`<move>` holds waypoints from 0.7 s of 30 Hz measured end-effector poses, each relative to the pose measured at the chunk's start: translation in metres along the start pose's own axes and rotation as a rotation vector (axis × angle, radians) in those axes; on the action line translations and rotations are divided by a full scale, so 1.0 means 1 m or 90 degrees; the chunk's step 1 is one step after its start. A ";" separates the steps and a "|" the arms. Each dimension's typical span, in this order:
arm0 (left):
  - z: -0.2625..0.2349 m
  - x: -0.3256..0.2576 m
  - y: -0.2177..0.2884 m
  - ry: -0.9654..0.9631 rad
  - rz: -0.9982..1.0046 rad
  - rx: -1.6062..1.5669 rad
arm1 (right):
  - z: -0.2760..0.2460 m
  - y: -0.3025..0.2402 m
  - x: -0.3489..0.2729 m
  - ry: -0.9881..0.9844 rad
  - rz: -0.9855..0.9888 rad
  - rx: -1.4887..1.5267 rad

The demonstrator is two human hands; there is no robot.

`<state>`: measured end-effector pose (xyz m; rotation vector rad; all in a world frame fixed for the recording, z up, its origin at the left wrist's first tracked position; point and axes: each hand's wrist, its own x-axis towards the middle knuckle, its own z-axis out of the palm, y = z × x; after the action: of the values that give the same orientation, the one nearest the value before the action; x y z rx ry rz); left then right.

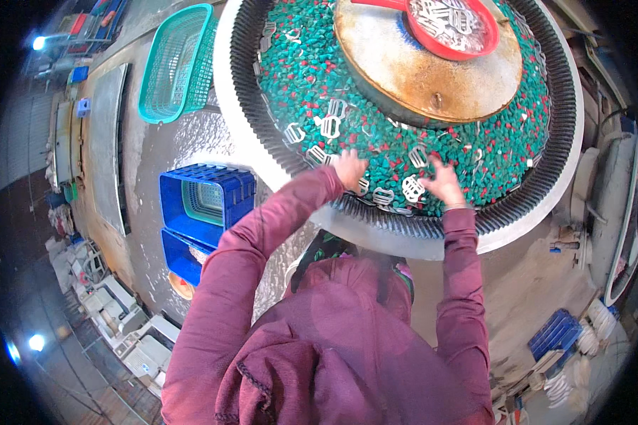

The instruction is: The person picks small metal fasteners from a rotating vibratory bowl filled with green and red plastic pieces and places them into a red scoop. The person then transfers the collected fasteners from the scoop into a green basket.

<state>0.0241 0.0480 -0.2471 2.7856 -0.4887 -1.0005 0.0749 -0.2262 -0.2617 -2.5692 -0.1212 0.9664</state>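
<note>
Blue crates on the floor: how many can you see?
3: two blue crates stacked left of the big round tub, one at lower right. Others may be hidden.

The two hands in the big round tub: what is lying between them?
In the head view, green and red pellets fill the stretch between the left hand and right hand, with silvery metal buckles lying on them.

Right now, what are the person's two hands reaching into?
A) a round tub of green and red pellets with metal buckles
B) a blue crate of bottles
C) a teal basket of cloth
A: the left hand and right hand lie on the green and red pellets among silver buckles in the round tub.
</note>
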 end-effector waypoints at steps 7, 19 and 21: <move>0.070 0.008 0.001 0.249 0.080 0.066 | 0.062 -0.039 -0.019 0.105 -0.121 -0.227; -0.037 -0.028 -0.022 -0.116 0.017 -1.182 | 0.029 -0.016 -0.041 -0.141 -0.131 0.032; -0.029 -0.022 -0.022 -0.128 0.028 -1.233 | 0.036 -0.029 -0.046 -0.156 -0.164 -0.223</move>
<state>0.0322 0.0768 -0.2166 0.9263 0.3419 -0.8572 0.0186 -0.1980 -0.2470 -2.6342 -0.7296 1.2429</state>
